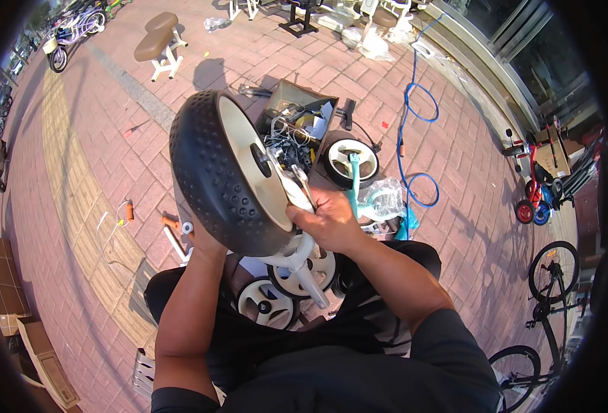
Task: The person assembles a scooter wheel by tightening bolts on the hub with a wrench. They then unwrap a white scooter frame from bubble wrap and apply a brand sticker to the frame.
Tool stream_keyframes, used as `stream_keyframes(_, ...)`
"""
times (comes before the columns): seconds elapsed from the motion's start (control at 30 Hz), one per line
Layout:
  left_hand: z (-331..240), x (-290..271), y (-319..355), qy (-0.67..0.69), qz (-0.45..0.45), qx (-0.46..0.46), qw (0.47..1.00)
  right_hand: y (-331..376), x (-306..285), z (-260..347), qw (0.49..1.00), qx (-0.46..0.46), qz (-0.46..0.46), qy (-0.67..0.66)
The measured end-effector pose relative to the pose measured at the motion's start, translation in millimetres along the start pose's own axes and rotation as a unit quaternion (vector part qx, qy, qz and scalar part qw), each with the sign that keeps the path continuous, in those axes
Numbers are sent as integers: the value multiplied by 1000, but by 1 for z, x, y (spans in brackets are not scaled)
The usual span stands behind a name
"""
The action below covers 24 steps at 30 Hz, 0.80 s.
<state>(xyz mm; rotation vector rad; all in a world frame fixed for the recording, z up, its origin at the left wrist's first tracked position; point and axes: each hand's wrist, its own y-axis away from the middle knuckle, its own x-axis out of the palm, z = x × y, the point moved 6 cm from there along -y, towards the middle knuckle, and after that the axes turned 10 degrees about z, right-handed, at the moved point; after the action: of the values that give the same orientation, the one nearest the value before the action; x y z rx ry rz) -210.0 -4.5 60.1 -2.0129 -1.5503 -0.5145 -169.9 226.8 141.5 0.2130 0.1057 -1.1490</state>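
Observation:
A thick black-tyred wheel (216, 172) with a cream hub stands tilted in front of me, fixed to a white fork (300, 263). My left hand (206, 242) grips the wheel low on its left side, its fingers hidden behind the tyre. Closed beside the hub, my right hand (333, 221) holds a metal wrench (302, 182) against the fork arm near the axle; its fingers cover part of both. Below, between my legs, two more cream-spoked wheels (268, 303) show.
Beyond the wheel sits an open toolbox (302, 93) full of loose hardware. Right of it lie another wheel (349, 162), a turquoise frame part (356, 186) and clear plastic wrap (386, 196). A blue hose (405, 138) loops over the brick paving. A bicycle (550, 320) stands far right.

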Motion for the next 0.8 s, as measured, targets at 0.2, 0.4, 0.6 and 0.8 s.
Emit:
stream_keyframes(0.2,-3,12,0,-51,-5,-6,999,2,-4,1,1000,30,-5,8)
stream_keyframes(0.4,-8,25,-1,29,-23,-38,999,2,-5,2,999,41,-4,15)
stream_keyframes(0.6,-6,19,1,17,-14,-25,999,2,-5,3,999,13,-1,50)
stream_keyframes(0.8,-8,11,1,-131,20,3,991,2,-5,-2,999,34,-1,37)
